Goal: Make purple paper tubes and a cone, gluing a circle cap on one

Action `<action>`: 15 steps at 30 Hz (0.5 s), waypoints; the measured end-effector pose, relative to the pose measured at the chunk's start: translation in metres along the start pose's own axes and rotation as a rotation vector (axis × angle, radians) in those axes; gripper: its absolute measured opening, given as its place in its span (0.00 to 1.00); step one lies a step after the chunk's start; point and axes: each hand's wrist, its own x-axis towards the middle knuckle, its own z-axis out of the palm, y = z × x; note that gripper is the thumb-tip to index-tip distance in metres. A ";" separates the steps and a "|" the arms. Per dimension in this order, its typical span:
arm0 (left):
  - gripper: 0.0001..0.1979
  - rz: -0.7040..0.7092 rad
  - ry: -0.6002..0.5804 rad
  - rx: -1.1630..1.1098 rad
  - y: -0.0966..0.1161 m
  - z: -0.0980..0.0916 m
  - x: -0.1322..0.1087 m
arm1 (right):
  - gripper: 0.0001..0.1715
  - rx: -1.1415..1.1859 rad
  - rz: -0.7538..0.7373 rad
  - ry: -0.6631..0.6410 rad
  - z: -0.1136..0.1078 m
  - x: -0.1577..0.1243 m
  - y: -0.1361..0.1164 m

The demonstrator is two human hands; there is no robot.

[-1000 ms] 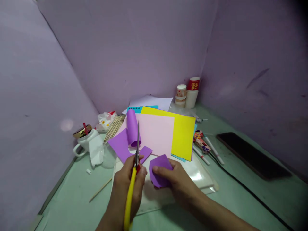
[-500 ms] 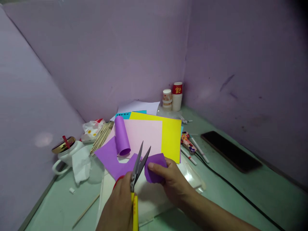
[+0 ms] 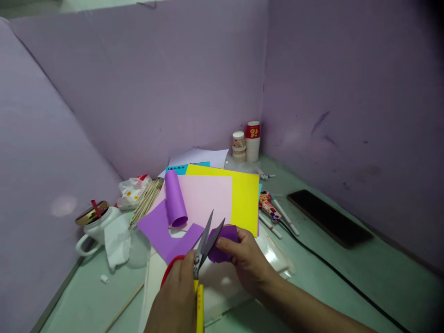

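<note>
My left hand (image 3: 178,289) is closed around the red and yellow handles of a pair of scissors (image 3: 197,259). The blades are parted and point up and away, with one blade against the left edge of a small purple paper piece (image 3: 220,249). That piece is pinched between the thumb and fingers of my right hand (image 3: 248,256). Just beyond lies a larger purple sheet (image 3: 159,231) with a notch cut out of it. A rolled purple paper tube (image 3: 175,199) rests across it and a pale pink sheet (image 3: 208,194).
A yellow sheet (image 3: 244,199) lies under the pink one. Left are wooden sticks (image 3: 147,199) and a white mug (image 3: 100,229) with a tissue (image 3: 117,240). Right are a patterned glue gun (image 3: 269,207) with a cord, and a phone (image 3: 329,217). Paper cups (image 3: 253,143) stand behind.
The scissors have shifted slightly right, bringing a blade over the purple piece's left edge. The piece has turned a little in my right hand. The camera view has tilted slightly upward.
</note>
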 end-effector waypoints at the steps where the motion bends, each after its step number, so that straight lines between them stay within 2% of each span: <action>1: 0.27 0.002 0.000 0.008 0.000 0.000 0.000 | 0.13 -0.001 -0.002 -0.004 0.000 0.000 0.000; 8: 0.24 0.019 -0.003 0.028 -0.003 -0.001 -0.001 | 0.13 0.007 0.008 -0.014 -0.002 0.001 -0.001; 15: 0.29 0.053 -0.002 0.002 -0.006 -0.002 -0.002 | 0.14 0.015 0.032 0.015 -0.001 0.003 -0.005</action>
